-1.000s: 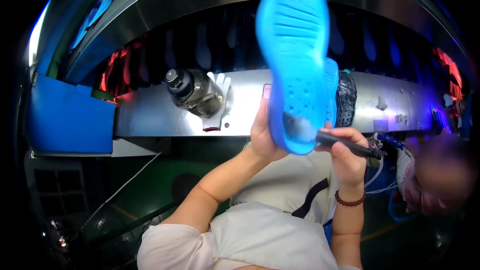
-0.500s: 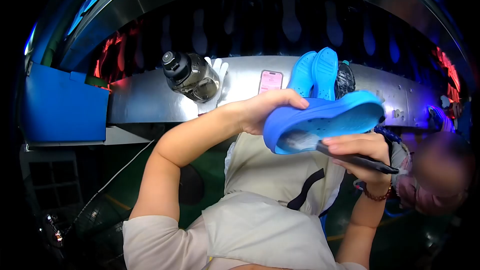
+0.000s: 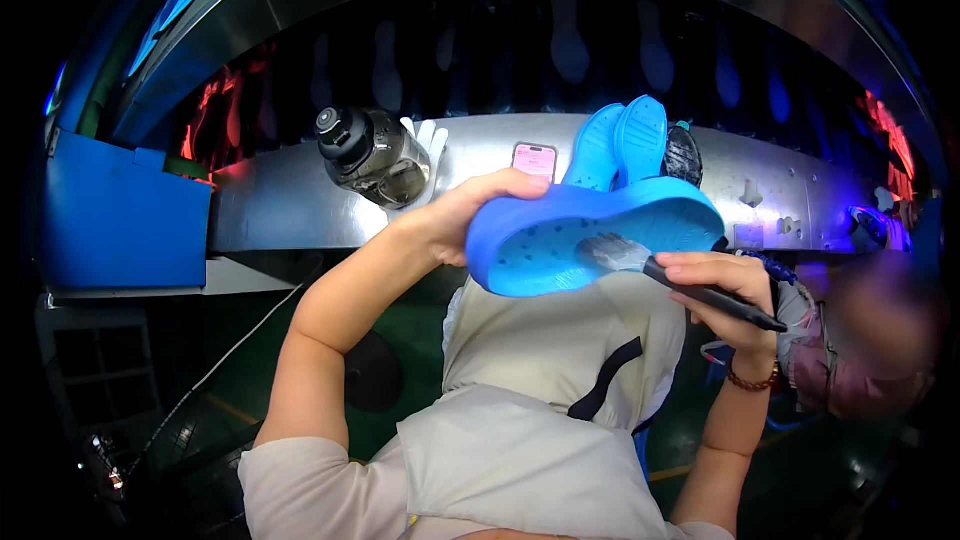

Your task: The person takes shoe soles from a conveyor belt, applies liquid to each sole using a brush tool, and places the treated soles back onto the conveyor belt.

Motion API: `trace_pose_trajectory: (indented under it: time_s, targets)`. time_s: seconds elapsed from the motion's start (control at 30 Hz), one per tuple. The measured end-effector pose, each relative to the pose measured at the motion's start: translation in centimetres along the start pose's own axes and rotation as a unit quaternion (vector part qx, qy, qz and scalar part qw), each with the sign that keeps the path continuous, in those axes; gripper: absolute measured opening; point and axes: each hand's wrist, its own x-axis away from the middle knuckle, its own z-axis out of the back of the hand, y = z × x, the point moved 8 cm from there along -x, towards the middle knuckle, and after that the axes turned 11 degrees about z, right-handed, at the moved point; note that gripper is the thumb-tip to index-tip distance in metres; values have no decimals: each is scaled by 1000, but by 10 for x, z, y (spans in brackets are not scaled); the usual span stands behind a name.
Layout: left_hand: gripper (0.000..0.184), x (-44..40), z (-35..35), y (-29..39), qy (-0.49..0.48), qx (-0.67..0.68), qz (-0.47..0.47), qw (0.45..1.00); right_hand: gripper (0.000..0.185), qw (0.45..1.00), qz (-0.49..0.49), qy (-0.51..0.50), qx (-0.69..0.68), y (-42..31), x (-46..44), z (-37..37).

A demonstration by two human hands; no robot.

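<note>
A blue clog (image 3: 530, 260) is held above my lap, its hollow inside turned toward me. My left hand (image 3: 470, 208) is closed around its left end, thumb along the upper edge. In my right hand (image 3: 738, 295) is a brush (image 3: 618, 252) with a black handle and pale bristles. The bristle end lies inside the clog, around the middle of the footbed. Just behind the clog, two lighter blue shoes (image 3: 640, 138) lean on the metal bench (image 3: 270, 202), beside a dark object (image 3: 682, 155) that I cannot make out.
A phone (image 3: 536, 160), a dark bottle (image 3: 372, 162) and a white glove (image 3: 432, 142) are on the bench. Sole-shaped pieces (image 3: 570, 35) line the dark machine opening behind. At left stands a blue box (image 3: 125, 215); another person (image 3: 845, 365) sits close on the right.
The clog has shifted left with my left hand, showing more of its inside. The brush tip has gone from near the clog's left end to about its middle.
</note>
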Motion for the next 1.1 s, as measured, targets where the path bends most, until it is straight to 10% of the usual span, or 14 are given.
trace_pose_trajectory:
  time_s: [0.17,0.2,0.27,0.33,0.47,0.6,0.73,0.83,1.0,1.1]
  targets:
    - [59,26,25,14,33,22,-43,998,23,993,94,-66,35,-29,10,-18]
    - [63,17,11,16,-119,182,-17,976,25,989,145,-15,1,-40,7,-14]
    - [72,-11,37,12,18,89,-160,983,26,990,125,61,19,-44,1,-8]
    - [84,-36,10,14,-173,236,-216,931,24,992,80,93,36,-17,-9,-11]
    - [94,-60,-3,-3,-167,209,-234,935,20,984,-60,161,-47,44,-16,-16]
    - [91,-53,9,1,-74,228,-254,937,17,965,168,60,193,-8,-16,-56]
    - [91,-32,27,5,-48,229,-272,934,17,984,116,-93,94,-29,-5,-64]
    - [90,-37,-6,1,-112,254,-255,926,18,986,87,110,88,-19,-24,-18]
    - [89,-18,-19,25,-177,223,-340,896,21,989,144,-36,21,-40,-22,-56]
    - [89,-15,0,26,-43,255,-326,909,20,991,82,95,44,-16,-12,-22]
